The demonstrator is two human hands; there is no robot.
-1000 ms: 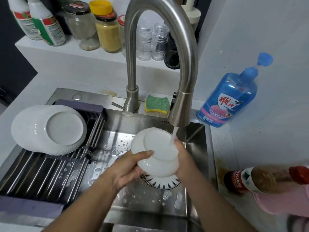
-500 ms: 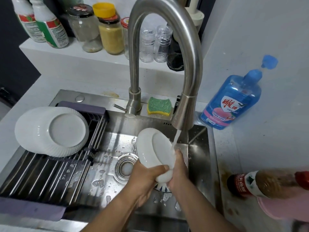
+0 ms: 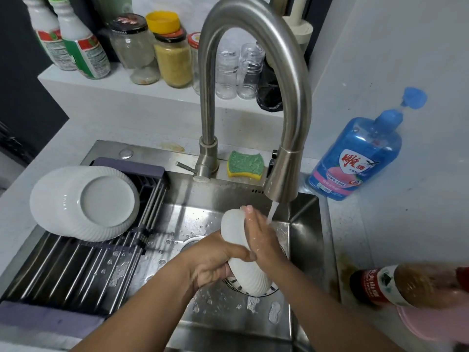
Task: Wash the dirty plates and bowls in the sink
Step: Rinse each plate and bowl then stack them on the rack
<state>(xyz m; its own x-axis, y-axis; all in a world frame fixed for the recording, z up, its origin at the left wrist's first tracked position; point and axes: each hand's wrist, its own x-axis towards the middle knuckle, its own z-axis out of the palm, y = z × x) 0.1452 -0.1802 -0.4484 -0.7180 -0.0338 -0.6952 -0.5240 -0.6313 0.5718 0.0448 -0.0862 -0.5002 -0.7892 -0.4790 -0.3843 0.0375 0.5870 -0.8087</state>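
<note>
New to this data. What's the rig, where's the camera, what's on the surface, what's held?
No robot here: a person's two bare hands, filmed by one wide-angle camera worn on the head, looking down at a steel sink. The left hand grips a white plate on edge near its lower rim. The right hand lies flat against its face, under water running from the tap. At left, stacked plates rest upside down on the rack. A sponge sits behind the tap, a blue soap bottle on the counter at right.

home kitchen, sink (image 3: 304,250), faucet (image 3: 253,34), spice jars (image 3: 172,54)
</note>
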